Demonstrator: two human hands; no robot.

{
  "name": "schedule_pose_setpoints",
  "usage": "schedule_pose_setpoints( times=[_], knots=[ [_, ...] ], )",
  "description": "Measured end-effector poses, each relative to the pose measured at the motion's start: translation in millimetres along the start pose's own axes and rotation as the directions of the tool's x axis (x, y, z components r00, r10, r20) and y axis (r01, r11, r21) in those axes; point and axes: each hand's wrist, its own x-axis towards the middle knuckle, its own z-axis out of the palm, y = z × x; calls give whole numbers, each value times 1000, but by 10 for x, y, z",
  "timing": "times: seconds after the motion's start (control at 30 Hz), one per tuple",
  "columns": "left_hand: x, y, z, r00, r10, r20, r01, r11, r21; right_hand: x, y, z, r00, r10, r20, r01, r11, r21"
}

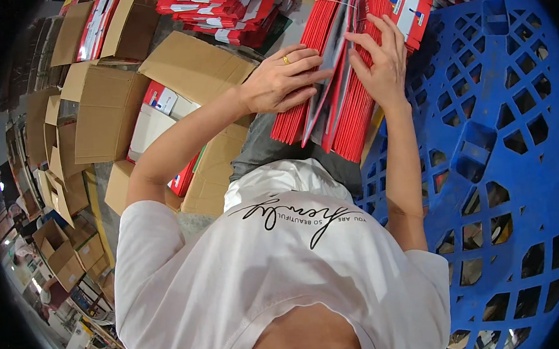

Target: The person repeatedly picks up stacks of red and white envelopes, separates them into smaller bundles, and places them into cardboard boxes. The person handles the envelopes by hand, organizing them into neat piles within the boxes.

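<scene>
Two thick bundles of thin red card folders stand on edge across my lap, with a gap between them that shows grey and white faces. My left hand (289, 78), a gold ring on one finger, lies across the left bundle (290, 124), fingers stretched toward the gap. My right hand (380, 59) rests over the right bundle (354, 115), its fingers spread along the top edges and the thumb near the gap. A thin pale band (335, 2) crosses the far part of the left bundle. The undersides of both bundles are hidden.
A blue plastic pallet (476, 140) stands upright along my right side. At my left, an open cardboard box (109, 114) holds red and white packages (160, 108). Ahead lie stacked red folders (225, 14). More cartons (56, 242) line the far left.
</scene>
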Motion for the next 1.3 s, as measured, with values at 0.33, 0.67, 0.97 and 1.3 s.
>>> schedule_pose_setpoints(
  times=[0.33, 0.67, 0.97, 1.3],
  knots=[
    [49, 85, 2, 998, -42, 40, 40, 998, 39, 82, -171, 145, 993, 63, -101, -66, 998, -19],
    [53, 108, 12, 999, -42, 34, 42, 999, -13, 86, -168, -18, 999, 42, 14, -42, 998, 51],
    [74, 78, 16, 999, -8, -48, 6, 999, -44, 45, -76, -139, 999, 44, -5, -44, 997, -57],
    [5, 72, 28, 997, -72, 4, 72, 997, -3, 123, -193, -16, 996, 68, -50, -70, 997, -31]
  ],
)
